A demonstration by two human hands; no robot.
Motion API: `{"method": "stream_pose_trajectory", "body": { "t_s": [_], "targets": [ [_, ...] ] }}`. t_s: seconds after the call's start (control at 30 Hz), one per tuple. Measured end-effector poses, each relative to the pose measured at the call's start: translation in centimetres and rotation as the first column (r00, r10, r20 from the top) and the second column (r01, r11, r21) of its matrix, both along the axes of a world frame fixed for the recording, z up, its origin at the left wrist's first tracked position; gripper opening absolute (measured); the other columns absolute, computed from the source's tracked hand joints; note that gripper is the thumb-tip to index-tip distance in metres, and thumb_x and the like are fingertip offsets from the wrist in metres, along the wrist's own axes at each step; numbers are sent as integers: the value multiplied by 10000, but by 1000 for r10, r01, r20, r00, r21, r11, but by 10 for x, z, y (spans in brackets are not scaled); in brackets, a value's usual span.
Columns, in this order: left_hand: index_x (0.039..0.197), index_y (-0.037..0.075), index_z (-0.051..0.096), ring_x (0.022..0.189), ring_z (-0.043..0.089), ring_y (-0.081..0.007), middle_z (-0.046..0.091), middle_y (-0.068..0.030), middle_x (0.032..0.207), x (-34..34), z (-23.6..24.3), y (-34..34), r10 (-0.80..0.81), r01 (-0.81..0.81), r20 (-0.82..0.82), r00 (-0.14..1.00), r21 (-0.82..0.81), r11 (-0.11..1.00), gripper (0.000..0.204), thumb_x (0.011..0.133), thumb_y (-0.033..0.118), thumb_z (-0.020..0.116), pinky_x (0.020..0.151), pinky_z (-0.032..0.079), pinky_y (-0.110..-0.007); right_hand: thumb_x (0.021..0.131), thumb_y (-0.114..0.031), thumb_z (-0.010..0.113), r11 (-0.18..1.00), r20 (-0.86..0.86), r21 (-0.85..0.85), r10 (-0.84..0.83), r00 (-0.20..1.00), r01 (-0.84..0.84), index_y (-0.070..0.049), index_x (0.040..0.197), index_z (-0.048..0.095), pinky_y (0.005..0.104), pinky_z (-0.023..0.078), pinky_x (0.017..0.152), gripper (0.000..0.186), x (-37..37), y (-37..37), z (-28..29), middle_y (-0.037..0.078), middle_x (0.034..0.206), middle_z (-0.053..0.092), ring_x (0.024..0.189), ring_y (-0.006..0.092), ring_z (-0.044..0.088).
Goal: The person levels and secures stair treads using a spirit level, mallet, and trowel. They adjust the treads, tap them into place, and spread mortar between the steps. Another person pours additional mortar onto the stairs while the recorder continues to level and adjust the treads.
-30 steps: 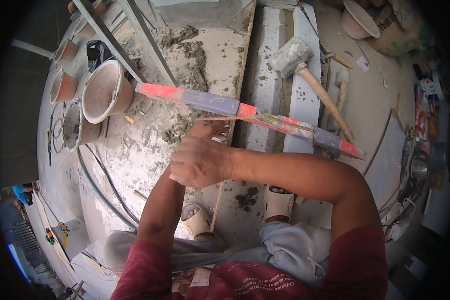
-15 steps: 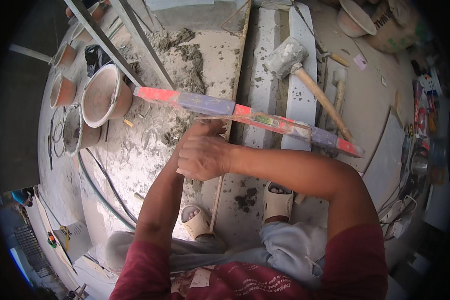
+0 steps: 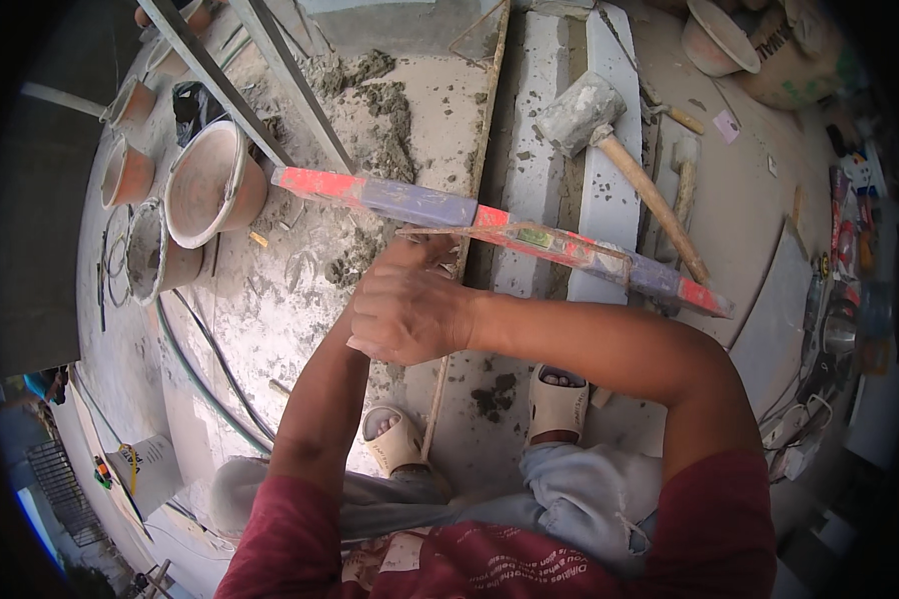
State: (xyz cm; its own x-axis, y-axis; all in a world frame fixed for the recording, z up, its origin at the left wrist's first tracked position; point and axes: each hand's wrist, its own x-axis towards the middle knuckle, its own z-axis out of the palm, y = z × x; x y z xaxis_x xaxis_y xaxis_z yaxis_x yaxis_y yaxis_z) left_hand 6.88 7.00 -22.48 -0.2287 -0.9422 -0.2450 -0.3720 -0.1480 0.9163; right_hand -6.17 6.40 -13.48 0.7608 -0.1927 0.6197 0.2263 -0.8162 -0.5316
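Observation:
A long red and purple spirit level (image 3: 425,203) lies slantwise before me, across a thin wooden strip (image 3: 491,85) and two pale concrete strips. A thin cord (image 3: 569,238) runs along part of its near side. My left hand (image 3: 422,252) is at the level's near edge, close to one end of the cord; its fingers are too hidden to read. My right hand (image 3: 410,314) is closed, lying over my left wrist with its fingers curled under. Whatever those fingers hold is out of sight. Beyond the level rests a mallet (image 3: 579,115) with a grey head and wooden handle.
Orange tubs (image 3: 210,185) and a mortar-caked bucket (image 3: 160,262) stand at the left, beside two metal bars (image 3: 300,85). Wet mortar (image 3: 385,110) is spread beyond my hands. Dark hoses (image 3: 215,354) curve across the floor. A sack (image 3: 794,60) sits far right.
The view has shifted slightly, so the level and mallet appear a little further right. Both hands keep nearly the same place and pose.

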Motion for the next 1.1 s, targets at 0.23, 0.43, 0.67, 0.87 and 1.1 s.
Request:
{"method": "stream_pose_trajectory", "body": {
  "t_s": [0.23,0.43,0.67,0.87,1.1],
  "targets": [
    [901,-6,581,799,525,-190,492,-88,948,-31,65,-9,124,-103,-67,990,257,961,70,832,-13,570,717,528,-315,853,-236,644,1000,-34,3,-3,999,4,-72,651,546,423,474,726,278,-6,3,-4,110,681,579,702,322,597],
    [1008,-4,636,900,609,-218,523,-139,1068,-21,43,-2,-7,10,37,999,-73,997,181,834,-45,609,769,557,-307,845,-253,647,999,11,41,12,1000,-12,-72,668,572,436,468,728,263,-1,5,-6,99,683,586,703,316,603],
    [1133,-22,584,870,634,-189,607,-123,1007,-35,42,-12,340,-264,-180,923,347,900,317,900,162,695,772,566,-322,829,-252,658,1000,-18,-18,-4,1000,3,-86,677,586,396,457,719,237,1,9,-5,86,682,588,709,284,612],
    [1157,-31,646,924,696,-218,706,-147,1037,-28,20,-10,250,-215,-117,961,249,944,328,946,221,657,791,580,-328,835,-258,661,998,-113,-24,50,992,-53,-102,689,569,389,445,694,232,-27,39,18,64,707,567,691,260,579],
    [1200,-15,623,938,642,-228,681,-159,1074,-31,15,-1,134,-165,194,972,152,975,524,1001,462,537,843,509,-390,871,-254,670,985,-402,160,129,906,-69,-74,748,565,402,449,678,242,-108,61,36,77,738,540,741,268,578]
  ]
}}
